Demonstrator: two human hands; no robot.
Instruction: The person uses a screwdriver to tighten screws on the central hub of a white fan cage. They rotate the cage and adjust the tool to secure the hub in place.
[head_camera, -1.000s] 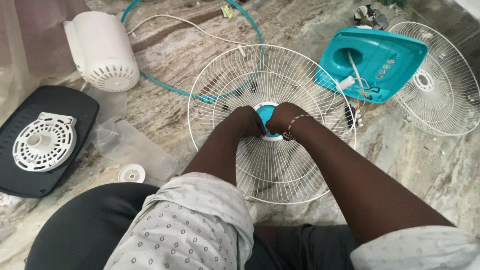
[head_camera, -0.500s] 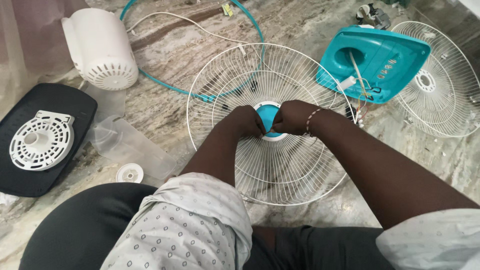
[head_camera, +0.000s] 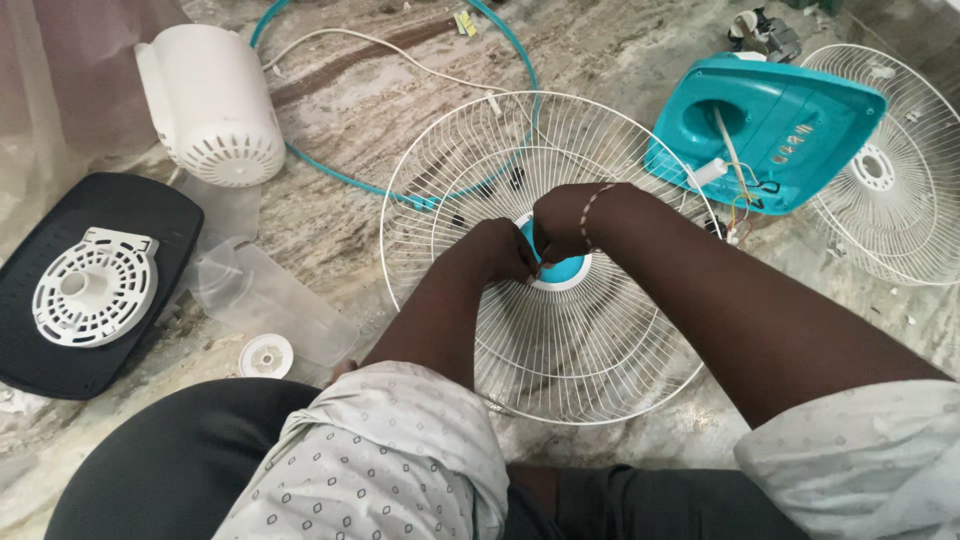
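Both the left hand (head_camera: 497, 250) and right hand (head_camera: 563, 221) pinch the teal hub (head_camera: 562, 270) at the centre of a white fan grille (head_camera: 560, 340) on the marble floor (head_camera: 340, 215), flanked by a teal fan base (head_camera: 775, 125), second grille (head_camera: 890, 170) and white motor housing (head_camera: 212, 105).

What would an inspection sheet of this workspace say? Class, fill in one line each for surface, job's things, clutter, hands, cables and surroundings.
Surface: marbled stone floor, dusty, with small debris.
Job's things: white wire fan guard lying flat; teal centre hub in its middle.
Clutter: white motor housing, black base plate carrying a white vented disc, small white cap, clear plastic bag, teal control housing, second wire guard, teal ring.
Hands: left hand and right hand both at the hub, fingers curled on it.
Cables: white cord across the floor; loose wires from the control housing.
Surroundings: sheer curtain at left.
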